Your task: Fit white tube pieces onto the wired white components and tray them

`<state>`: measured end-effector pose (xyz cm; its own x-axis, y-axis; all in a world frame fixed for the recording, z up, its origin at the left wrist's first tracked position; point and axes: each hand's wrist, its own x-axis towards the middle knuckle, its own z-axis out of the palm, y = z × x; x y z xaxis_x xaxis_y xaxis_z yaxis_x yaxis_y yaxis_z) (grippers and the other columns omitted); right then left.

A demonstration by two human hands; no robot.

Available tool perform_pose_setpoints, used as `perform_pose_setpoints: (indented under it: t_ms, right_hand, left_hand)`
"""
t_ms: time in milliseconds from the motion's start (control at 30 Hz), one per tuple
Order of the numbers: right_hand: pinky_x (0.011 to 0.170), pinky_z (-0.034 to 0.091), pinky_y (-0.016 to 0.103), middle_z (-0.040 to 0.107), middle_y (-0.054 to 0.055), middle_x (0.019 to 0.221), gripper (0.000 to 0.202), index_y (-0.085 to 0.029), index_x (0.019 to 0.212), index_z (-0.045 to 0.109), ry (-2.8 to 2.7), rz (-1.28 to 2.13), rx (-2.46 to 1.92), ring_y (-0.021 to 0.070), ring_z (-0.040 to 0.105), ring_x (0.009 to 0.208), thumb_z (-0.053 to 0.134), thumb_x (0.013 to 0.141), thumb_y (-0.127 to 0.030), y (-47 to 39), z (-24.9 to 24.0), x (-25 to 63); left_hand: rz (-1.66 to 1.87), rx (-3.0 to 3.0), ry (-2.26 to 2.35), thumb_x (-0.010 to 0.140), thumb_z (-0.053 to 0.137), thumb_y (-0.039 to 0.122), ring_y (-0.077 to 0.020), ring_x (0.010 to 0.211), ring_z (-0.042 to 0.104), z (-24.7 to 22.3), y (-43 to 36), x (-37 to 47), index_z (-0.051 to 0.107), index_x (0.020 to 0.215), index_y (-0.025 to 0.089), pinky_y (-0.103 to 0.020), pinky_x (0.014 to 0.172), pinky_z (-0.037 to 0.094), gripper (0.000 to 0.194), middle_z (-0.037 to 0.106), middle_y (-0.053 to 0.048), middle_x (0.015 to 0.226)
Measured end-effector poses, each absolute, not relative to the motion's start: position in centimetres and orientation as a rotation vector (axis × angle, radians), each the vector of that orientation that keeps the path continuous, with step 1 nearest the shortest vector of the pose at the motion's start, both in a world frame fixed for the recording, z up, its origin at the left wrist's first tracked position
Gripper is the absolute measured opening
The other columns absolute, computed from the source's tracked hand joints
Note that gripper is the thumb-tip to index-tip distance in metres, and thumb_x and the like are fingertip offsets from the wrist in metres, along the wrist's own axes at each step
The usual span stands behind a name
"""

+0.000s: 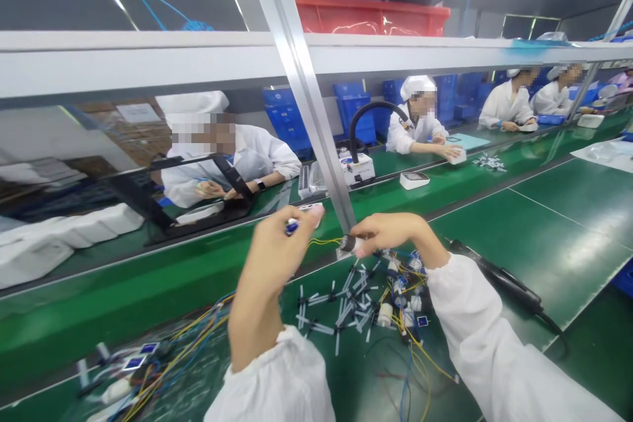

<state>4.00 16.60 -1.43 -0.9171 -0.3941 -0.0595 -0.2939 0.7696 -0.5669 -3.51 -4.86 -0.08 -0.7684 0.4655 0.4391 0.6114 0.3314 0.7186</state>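
Note:
My right hand (393, 234) is closed around a small cylindrical motor (349, 243), dark at one end and pale at the other. Thin yellow wires (324, 241) run from it toward my left hand (274, 244). That hand is raised and pinched, with a small blue part (291, 228) showing at its fingers; the rest of what it grips is hidden. Below both hands lies a loose pile of clear tube pieces with black fittings (341, 303). Beside it, under my right forearm, is a heap of wired pumps and small parts (395, 303).
A black corded electric screwdriver (499, 277) lies right of my forearm. More wired parts (133, 376) sit at lower left. A green conveyor belt (198, 297) crosses ahead, carrying a white device (414, 180). A metal post (306, 79) rises before me; several co-workers sit beyond.

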Motion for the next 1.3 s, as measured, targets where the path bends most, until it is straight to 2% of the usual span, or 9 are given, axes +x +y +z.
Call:
perform_pose_setpoints:
  t_ms: [133, 233, 333, 400, 533, 633, 733, 1033, 1300]
  right_hand:
    - [0.066, 0.037, 0.026, 0.064, -0.002, 0.075, 0.016, -0.017, 0.084, 0.059, 2.816, -0.84, -0.47, 0.0135, 0.056, 0.071, 0.069, 0.093, -0.024, 16.9, -1.4, 4.3]
    - [0.065, 0.036, 0.026, 0.063, -0.003, 0.073, 0.01, -0.016, 0.086, 0.062, 2.849, -0.843, -0.408, 0.0138, 0.056, 0.07, 0.069, 0.092, -0.02, 17.3, -1.7, 4.3]
    - [0.064, 0.037, 0.025, 0.066, -0.001, 0.075, 0.009, -0.015, 0.086, 0.066, 2.863, -0.853, -0.371, 0.0144, 0.058, 0.072, 0.071, 0.09, -0.021, 17.6, -2.0, 4.0]
    - [0.067, 0.04, 0.025, 0.073, 0.002, 0.087, 0.013, -0.015, 0.095, 0.069, 2.871, -0.869, -0.34, 0.0156, 0.063, 0.079, 0.073, 0.091, -0.027, 17.8, -2.2, 3.8]
    - [0.076, 0.047, 0.024, 0.078, 0.009, 0.113, 0.04, -0.014, 0.117, 0.072, 2.836, -0.848, -0.208, 0.0191, 0.071, 0.094, 0.083, 0.084, -0.035, 18.2, -2.5, 3.4]
    - [0.071, 0.047, 0.025, 0.081, 0.008, 0.103, 0.044, -0.013, 0.112, 0.075, 2.75, -0.76, -0.104, 0.0195, 0.072, 0.084, 0.089, 0.076, -0.034, 18.6, -2.6, 3.3]
    - [0.066, 0.046, 0.025, 0.081, 0.007, 0.099, 0.044, -0.013, 0.115, 0.076, 2.718, -0.699, -0.018, 0.0186, 0.072, 0.079, 0.088, 0.076, -0.03, 18.9, -2.5, 3.5]
    - [0.062, 0.044, 0.024, 0.079, 0.006, 0.089, 0.044, -0.014, 0.112, 0.074, 2.664, -0.682, -0.014, 0.0176, 0.071, 0.076, 0.086, 0.076, -0.035, 18.8, -2.5, 3.6]
    - [0.065, 0.045, 0.022, 0.079, 0.003, 0.092, 0.034, -0.014, 0.107, 0.07, 2.627, -0.734, -0.132, 0.0155, 0.07, 0.08, 0.078, 0.073, -0.012, 18.6, -2.7, 3.3]
  left_hand:
    - [-1.194, -1.32, -2.771, 0.079, 0.054, 0.082, -0.0168, 0.061, 0.045, -2.1, -2.3, -4.0, 0.06, 0.069, 0.018, -0.029, 0.057, 0.034, 0.065, 0.05, 0.0, 0.059]
    - [-1.131, -1.471, -2.883, 0.077, 0.054, 0.085, -0.0154, 0.058, 0.04, -3.1, -1.3, -4.2, 0.053, 0.06, 0.019, -0.029, 0.055, 0.029, 0.067, 0.045, 0.001, 0.056]
    - [-1.162, -1.528, -2.885, 0.078, 0.059, 0.079, -0.0145, 0.056, 0.038, -3.7, -1.1, -4.6, 0.054, 0.063, 0.019, -0.029, 0.054, 0.026, 0.061, 0.042, 0.003, 0.054]
    - [-1.176, -1.536, -2.832, 0.083, 0.059, 0.073, -0.0143, 0.057, 0.039, -3.8, -1.1, -4.8, 0.054, 0.063, 0.019, -0.028, 0.056, 0.026, 0.057, 0.042, 0.003, 0.055]
    - [-1.152, -1.5, -2.76, 0.085, 0.06, 0.066, -0.0129, 0.057, 0.035, -3.9, -1.2, -5.0, 0.045, 0.057, 0.02, -0.029, 0.056, 0.026, 0.056, 0.038, 0.004, 0.055]
    - [-1.134, -1.504, -2.763, 0.084, 0.061, 0.065, -0.0131, 0.057, 0.035, -4.0, -1.1, -5.1, 0.044, 0.057, 0.02, -0.029, 0.057, 0.026, 0.055, 0.038, 0.004, 0.054]
    - [-1.086, -1.509, -2.797, 0.083, 0.061, 0.064, -0.0135, 0.058, 0.034, -4.3, -0.8, -5.0, 0.046, 0.058, 0.02, -0.03, 0.058, 0.024, 0.052, 0.038, 0.004, 0.055]
    - [-1.0, -1.512, -2.806, 0.075, 0.067, 0.054, -0.0131, 0.061, 0.022, -4.6, -0.3, -4.8, 0.032, 0.053, 0.022, -0.032, 0.058, 0.014, 0.053, 0.023, 0.004, 0.06]
    - [-0.964, -1.485, -2.813, 0.072, 0.068, 0.056, -0.0135, 0.062, 0.023, -5.2, -0.2, -5.3, 0.039, 0.051, 0.021, -0.031, 0.058, 0.017, 0.05, 0.027, 0.004, 0.06]
